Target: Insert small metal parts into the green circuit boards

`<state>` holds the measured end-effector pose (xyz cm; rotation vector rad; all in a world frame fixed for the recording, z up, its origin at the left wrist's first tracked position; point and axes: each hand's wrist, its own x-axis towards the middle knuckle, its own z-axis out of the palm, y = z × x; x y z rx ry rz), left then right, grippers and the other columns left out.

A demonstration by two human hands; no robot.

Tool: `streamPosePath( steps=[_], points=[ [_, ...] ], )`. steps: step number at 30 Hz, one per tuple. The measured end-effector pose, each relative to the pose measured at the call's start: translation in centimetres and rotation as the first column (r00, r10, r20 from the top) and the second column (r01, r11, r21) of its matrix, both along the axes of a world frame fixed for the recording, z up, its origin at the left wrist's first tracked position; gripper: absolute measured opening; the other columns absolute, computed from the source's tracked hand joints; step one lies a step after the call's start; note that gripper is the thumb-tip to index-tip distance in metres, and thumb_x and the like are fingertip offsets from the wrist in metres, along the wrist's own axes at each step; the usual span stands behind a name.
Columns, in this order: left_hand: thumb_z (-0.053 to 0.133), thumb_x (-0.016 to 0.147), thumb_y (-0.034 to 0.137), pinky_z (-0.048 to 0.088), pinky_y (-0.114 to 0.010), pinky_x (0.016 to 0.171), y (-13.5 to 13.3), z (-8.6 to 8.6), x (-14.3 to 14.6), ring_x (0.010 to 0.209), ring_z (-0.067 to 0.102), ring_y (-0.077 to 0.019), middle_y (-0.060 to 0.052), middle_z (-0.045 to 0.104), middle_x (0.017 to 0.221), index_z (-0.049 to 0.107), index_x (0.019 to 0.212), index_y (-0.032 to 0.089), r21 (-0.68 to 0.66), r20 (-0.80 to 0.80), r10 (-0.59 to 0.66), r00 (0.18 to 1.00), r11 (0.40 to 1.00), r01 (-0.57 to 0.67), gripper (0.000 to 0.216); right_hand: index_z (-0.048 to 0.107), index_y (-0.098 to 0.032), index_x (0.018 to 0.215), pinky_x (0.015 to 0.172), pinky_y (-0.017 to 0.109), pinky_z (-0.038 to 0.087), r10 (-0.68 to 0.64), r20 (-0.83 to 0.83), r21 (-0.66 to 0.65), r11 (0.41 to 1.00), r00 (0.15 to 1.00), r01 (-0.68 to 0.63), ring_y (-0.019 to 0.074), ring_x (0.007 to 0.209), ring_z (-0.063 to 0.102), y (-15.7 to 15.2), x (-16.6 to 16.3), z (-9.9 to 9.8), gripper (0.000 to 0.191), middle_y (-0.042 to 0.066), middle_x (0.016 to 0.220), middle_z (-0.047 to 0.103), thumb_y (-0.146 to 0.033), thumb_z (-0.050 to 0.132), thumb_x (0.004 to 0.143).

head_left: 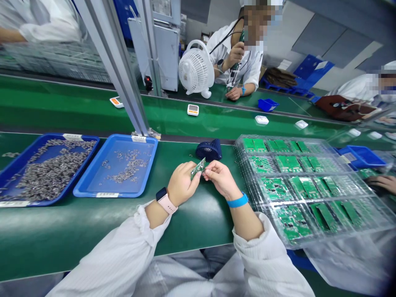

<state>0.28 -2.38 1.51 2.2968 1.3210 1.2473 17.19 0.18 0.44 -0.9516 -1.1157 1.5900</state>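
Note:
My left hand [183, 184] grips a small green circuit board [198, 167], tilted up on its edge above the green bench. Against the board's right side, my right hand [220, 176] is closed with thumb and fingertips pinched together. Whatever lies in that pinch is too small and covered to name. A small dark blue fan [209, 150] stands just beyond both hands. To the left, a blue tray [116, 173] has a scatter of small metal parts [126, 167] in it.
A second blue tray [93, 150] at far left carries a heap of metal pieces [54, 173]. On the right, stacked clear plastic trays [252, 185] hold several green boards. An aluminium post [123, 78] rises behind the trays. Across the conveyor [167, 119], a person sits by a white fan [195, 71].

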Motion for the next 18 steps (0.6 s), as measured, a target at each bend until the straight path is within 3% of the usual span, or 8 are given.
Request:
streamPosePath(
  steps=[9, 18],
  points=[
    [0.038, 0.096, 0.026, 0.043, -0.035, 0.075, 0.2, -0.11, -0.24, 0.078, 0.054, -0.0202, -0.006, 0.061, 0.086, 0.059, 0.088, 0.019, 0.044, -0.033, -0.096, 0.995, 0.994, 0.098, 0.023, 0.057, -0.019, 0.073, 0.054, 0.023, 0.043, 0.055, -0.054, -0.032, 0.998, 0.997, -0.057, 0.0102, 0.056, 0.055, 0.15, 0.37, -0.08, 0.038, -0.003, 0.063, 0.063, -0.037, 0.088, 0.061],
    [0.036, 0.097, 0.028, 0.043, -0.036, 0.078, 0.23, -0.39, -0.14, 0.08, 0.054, -0.0211, -0.008, 0.062, 0.088, 0.06, 0.088, 0.02, 0.001, -0.063, -0.11, 0.992, 0.994, 0.11, 0.027, 0.055, -0.019, 0.071, 0.052, 0.023, 0.043, 0.071, -0.027, -0.036, 0.997, 0.997, -0.072, 0.0099, 0.055, 0.054, 0.24, 0.33, -0.14, 0.041, -0.004, 0.063, 0.062, -0.039, 0.089, 0.058]
  ],
)
